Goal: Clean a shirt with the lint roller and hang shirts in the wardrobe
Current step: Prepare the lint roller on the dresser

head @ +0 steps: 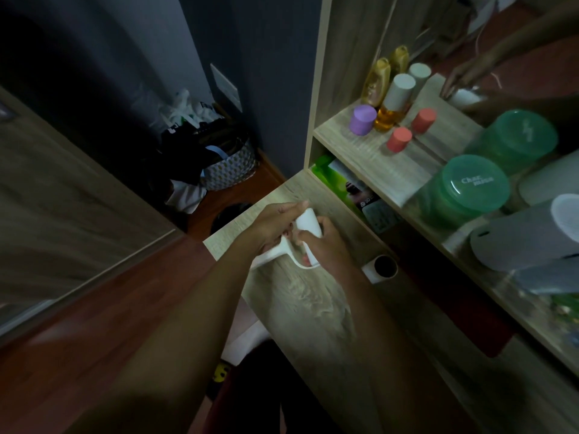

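Hands both on lint roller [302, 238], held just above the wooden desk top [300, 296]. Left hand [275, 225] curled around the white handle; right hand [329, 247] wrapped round the roller head, fingers closed on it, so most of the head is covered. Spare roll [380, 267] lies on the desk just right of the right hand, hollow core facing the camera. Shelf [398, 170] above the desk carries an amber-liquid bottle [393, 103] with a white cap, a golden bottle [376, 83] behind it, a purple-capped container [362, 119] and two red-capped ones [398, 139]; contents of the capped ones not visible. Green lidded jar [470, 186] stands at the shelf edge, contents unclear through the tinted wall. Mirror behind doubles these items and shows a reflected hand [460, 79]. Compartment under the shelf holds a green package [338, 180], partly hidden by the shelf board. Patterned basket [232, 167] on the floor by the dark wall is stuffed with dark clothing and bags; items inside are too dim to identify. Grey cylinders [526, 242] at right are blurred and cut off by the frame edge.
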